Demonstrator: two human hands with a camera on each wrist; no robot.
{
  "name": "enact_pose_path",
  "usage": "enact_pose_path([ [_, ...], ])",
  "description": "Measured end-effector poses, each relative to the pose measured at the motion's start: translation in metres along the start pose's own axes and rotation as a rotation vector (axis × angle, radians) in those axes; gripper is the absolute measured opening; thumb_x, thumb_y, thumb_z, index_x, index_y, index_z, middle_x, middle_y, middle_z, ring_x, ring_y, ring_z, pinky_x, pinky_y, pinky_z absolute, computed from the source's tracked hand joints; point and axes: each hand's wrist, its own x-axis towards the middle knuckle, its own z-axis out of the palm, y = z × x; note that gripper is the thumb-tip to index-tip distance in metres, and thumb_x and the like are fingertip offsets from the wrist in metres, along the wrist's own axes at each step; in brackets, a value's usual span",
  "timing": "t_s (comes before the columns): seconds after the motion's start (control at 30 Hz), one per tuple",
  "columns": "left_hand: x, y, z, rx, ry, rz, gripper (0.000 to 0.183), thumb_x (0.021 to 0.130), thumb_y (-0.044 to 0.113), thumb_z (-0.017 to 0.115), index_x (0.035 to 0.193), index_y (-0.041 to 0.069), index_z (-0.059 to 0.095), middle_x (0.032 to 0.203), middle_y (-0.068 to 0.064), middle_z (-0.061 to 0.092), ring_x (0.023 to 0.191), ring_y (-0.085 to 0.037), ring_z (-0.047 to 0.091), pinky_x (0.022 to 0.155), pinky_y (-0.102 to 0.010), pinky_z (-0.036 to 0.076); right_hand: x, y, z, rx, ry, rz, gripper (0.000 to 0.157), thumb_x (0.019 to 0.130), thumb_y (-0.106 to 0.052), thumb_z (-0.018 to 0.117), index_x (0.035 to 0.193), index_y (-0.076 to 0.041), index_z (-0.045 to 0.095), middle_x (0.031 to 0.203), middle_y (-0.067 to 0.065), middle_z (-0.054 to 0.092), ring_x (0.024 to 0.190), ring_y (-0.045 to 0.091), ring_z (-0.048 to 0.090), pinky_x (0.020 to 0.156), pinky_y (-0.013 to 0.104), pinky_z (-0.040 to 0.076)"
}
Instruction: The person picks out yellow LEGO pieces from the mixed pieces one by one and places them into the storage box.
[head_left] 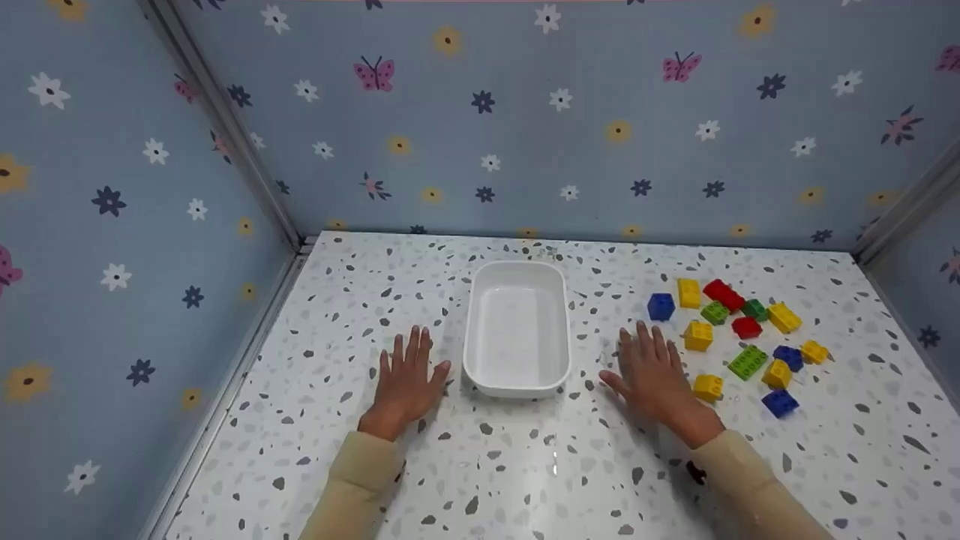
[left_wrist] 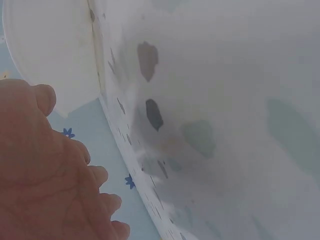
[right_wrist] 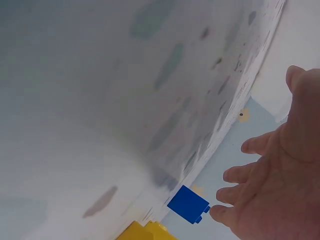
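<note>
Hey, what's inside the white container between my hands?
Nothing visible lies in the white container; its bare floor and parts of its inner walls show. The speckled tabletop directly beneath it is covered, so that part can't be seen.

1. From my end, I read this as a small booth or partitioned stall; I can't tell what kind of building holds it.
2. On my head feed, a back panel, a left panel and a right panel close in the worktop on three sides.
3. All three are blue with printed flowers, and butterflies dot the back one (it would suit a nursery wall).
4. Grey, metal-looking strips line the corners like framing.
5. The worktop is white with terrazzo-like speckles.
</note>
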Motion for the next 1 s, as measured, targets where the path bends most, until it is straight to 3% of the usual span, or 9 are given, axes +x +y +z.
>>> enact_pose_path([
  [0.17,-0.003,0.008,-0.003,-0.08,0.008,-0.014,0.075,0.113,0.044,0.034,0.169,0.001,0.009,0.177,-0.019,0.006,0.162,-0.046,0.0,0.131,-0.063,0.0,-0.004,0.004,-0.004,-0.005,0.048,-0.001,0.086,0.105,-0.049,0.06,0.166,-0.001,0.024,0.173,0.03,0.01,0.158,0.054,0.006,0.127,0.072,0.005],
  [0.4,-0.011,0.023,-0.008,-0.342,0.072,-0.029,0.074,0.112,0.039,0.042,0.168,-0.001,0.015,0.173,-0.026,0.018,0.159,-0.047,0.016,0.13,-0.063,0.016,-0.011,0.012,-0.014,-0.02,0.141,-0.011,0.081,0.103,-0.04,0.067,0.163,0.001,0.032,0.169,0.032,0.023,0.155,0.055,0.019,0.127,0.072,0.012],
  [0.53,-0.015,0.03,-0.008,-0.485,0.065,-0.056,0.073,0.112,0.036,0.045,0.168,-0.001,0.016,0.171,-0.027,0.022,0.158,-0.046,0.023,0.128,-0.062,0.023,-0.016,0.017,-0.019,-0.016,0.183,-0.01,0.077,0.1,-0.032,0.074,0.16,0.001,0.039,0.165,0.031,0.032,0.151,0.053,0.027,0.126,0.072,0.018],
  [0.63,-0.017,0.033,-0.007,-0.58,0.063,-0.076,0.071,0.112,0.033,0.046,0.166,-0.003,0.019,0.169,-0.027,0.028,0.152,-0.047,0.036,0.122,-0.06,0.039,-0.019,0.022,-0.022,-0.03,0.202,-0.004,0.076,0.097,-0.028,0.077,0.158,0.001,0.042,0.162,0.031,0.037,0.148,0.052,0.033,0.124,0.072,0.022],
  [0.77,-0.018,0.038,-0.005,-0.671,0.073,-0.108,0.067,0.111,0.031,0.049,0.164,-0.004,0.027,0.163,-0.026,0.039,0.138,-0.042,0.053,0.101,-0.049,0.059,-0.024,0.029,-0.026,-0.027,0.211,0.003,0.074,0.096,-0.025,0.078,0.156,0.003,0.044,0.159,0.031,0.04,0.145,0.052,0.035,0.123,0.072,0.023],
  [0.83,-0.019,0.04,-0.005,-0.705,0.086,-0.114,0.066,0.11,0.029,0.052,0.162,-0.005,0.03,0.16,-0.026,0.043,0.132,-0.04,0.058,0.095,-0.046,0.061,-0.027,0.034,-0.028,-0.02,0.223,-0.001,0.072,0.095,-0.023,0.078,0.154,0.004,0.046,0.157,0.031,0.042,0.144,0.052,0.037,0.123,0.073,0.023],
  [1.0,-0.023,0.045,-0.004,-0.775,0.113,-0.125,0.064,0.107,0.023,0.057,0.16,-0.007,0.035,0.153,-0.026,0.049,0.135,-0.041,0.057,0.101,-0.047,0.059,-0.033,0.043,-0.029,-0.043,0.266,-0.022,0.068,0.091,-0.016,0.082,0.147,0.007,0.052,0.15,0.032,0.05,0.137,0.053,0.044,0.12,0.072,0.029],
])
